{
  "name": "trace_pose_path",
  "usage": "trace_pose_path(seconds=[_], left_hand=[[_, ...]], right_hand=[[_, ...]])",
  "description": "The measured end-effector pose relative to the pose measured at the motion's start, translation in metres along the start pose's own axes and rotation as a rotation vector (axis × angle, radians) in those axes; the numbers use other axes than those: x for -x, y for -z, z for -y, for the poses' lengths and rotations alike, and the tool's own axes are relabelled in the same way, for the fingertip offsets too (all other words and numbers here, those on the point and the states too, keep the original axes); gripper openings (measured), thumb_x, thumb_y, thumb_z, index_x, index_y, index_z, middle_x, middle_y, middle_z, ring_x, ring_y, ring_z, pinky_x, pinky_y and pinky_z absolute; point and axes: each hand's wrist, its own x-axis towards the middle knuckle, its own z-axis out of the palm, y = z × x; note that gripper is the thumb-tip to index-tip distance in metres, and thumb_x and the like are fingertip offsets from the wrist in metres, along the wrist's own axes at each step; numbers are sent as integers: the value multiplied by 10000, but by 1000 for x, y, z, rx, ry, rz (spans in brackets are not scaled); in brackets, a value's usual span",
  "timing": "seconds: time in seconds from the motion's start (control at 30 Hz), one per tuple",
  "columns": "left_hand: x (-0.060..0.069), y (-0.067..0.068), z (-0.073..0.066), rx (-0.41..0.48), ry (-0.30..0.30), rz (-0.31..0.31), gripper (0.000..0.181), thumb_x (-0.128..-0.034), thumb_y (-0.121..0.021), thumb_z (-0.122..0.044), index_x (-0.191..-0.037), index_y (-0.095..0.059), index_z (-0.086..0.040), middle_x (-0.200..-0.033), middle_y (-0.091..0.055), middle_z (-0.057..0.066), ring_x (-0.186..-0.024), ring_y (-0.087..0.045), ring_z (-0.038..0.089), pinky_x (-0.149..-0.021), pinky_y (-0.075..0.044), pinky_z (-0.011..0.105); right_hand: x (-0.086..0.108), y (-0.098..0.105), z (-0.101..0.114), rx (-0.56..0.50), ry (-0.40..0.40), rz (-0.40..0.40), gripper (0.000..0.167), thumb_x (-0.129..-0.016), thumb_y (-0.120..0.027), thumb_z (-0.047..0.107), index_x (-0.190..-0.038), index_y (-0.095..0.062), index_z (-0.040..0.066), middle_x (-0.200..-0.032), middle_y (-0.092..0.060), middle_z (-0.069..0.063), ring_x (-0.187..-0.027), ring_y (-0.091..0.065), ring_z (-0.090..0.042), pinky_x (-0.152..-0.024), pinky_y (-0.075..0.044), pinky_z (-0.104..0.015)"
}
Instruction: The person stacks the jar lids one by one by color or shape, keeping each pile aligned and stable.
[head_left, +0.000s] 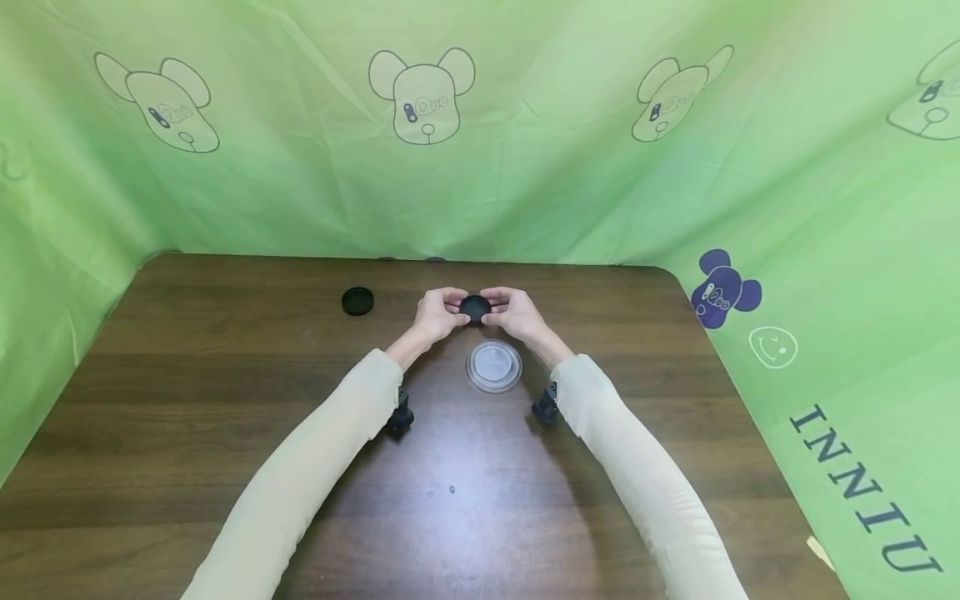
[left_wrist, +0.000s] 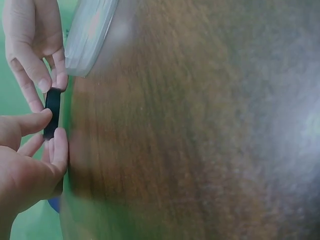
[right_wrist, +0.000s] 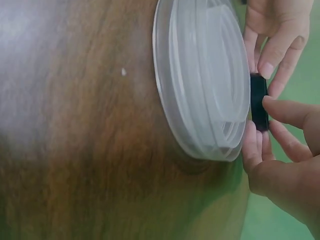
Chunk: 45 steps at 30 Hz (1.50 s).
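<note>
Both hands hold a small black round lid-like disc [head_left: 475, 309] between them, near the far edge of the table. My left hand [head_left: 439, 312] pinches its left side with thumb and fingers. On the opposite side my right hand [head_left: 516, 314] pinches the rim the same way. Seen edge-on in the left wrist view, the disc [left_wrist: 52, 113] shows a plain dark side wall. Just nearer to me stands a clear round plastic container or stacked lids [head_left: 494, 366], whose ridged side shows in the right wrist view. Which of these it is, I cannot tell.
A second black round disc [head_left: 357, 301] lies left of the hands. The brown wooden table [head_left: 187, 400] meets a green printed curtain [head_left: 525, 200] at the back and sides. A tiny speck [head_left: 452, 489] lies on the near table. Dark wrist cameras [head_left: 400, 414] hang under the sleeves.
</note>
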Motion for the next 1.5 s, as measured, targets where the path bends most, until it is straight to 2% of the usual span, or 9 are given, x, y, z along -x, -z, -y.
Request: trace_pose_path(seconds=[0.17,0.67,0.87,1.1,1.3,1.5], left_hand=[[5,1,-2,28,8,-10,446,-778,-739,82,-1205,-649,-14,-1106,-661,149,-974,-630,251,-852,-511,281],[27,14,-4,40,-45,-6,452,-772,-744,77,-1204,-646,-18,-1076,-663,155,-958,-640,255,-835,-521,291],[39,20,-8,38,-38,20,465,-775,-735,79,-1218,-642,-29,-1098,-651,151,-981,-621,252,-832,-522,299],[55,29,-9,43,-66,9,475,-759,-749,75,-1212,-647,-26,-1080,-641,152,-966,-613,252,-838,-519,297],[72,36,-3,19,-92,-25,470,-747,-765,73,-1197,-653,-10,-1053,-583,152,-926,-607,244,-808,-531,265],[83,45,1,13,-82,-9,455,-755,-763,62,-1190,-654,-12,-1057,-580,157,-926,-604,249,-810,-534,292]], right_hand=[[4,0,3,15,10,5,487,-821,-654,-125,-1292,-531,-99,-1258,-562,-269,-1090,-581,-373,-937,-481,-347],[26,-5,11,-8,63,33,504,-830,-672,-94,-1313,-535,-48,-1232,-569,-235,-1062,-580,-332,-917,-489,-349],[35,-10,17,24,91,16,528,-807,-691,-99,-1310,-546,-34,-1195,-583,-228,-1041,-587,-338,-917,-485,-370],[48,-22,25,46,164,-21,527,-790,-694,-123,-1294,-554,-60,-1165,-498,-248,-991,-578,-338,-899,-502,-362],[59,-36,27,12,148,-28,518,-784,-709,-116,-1279,-576,-42,-1173,-478,-229,-977,-584,-306,-878,-515,-316],[67,-47,32,-38,141,-16,505,-781,-705,-123,-1265,-580,-51,-1177,-478,-241,-984,-582,-333,-887,-514,-344]])
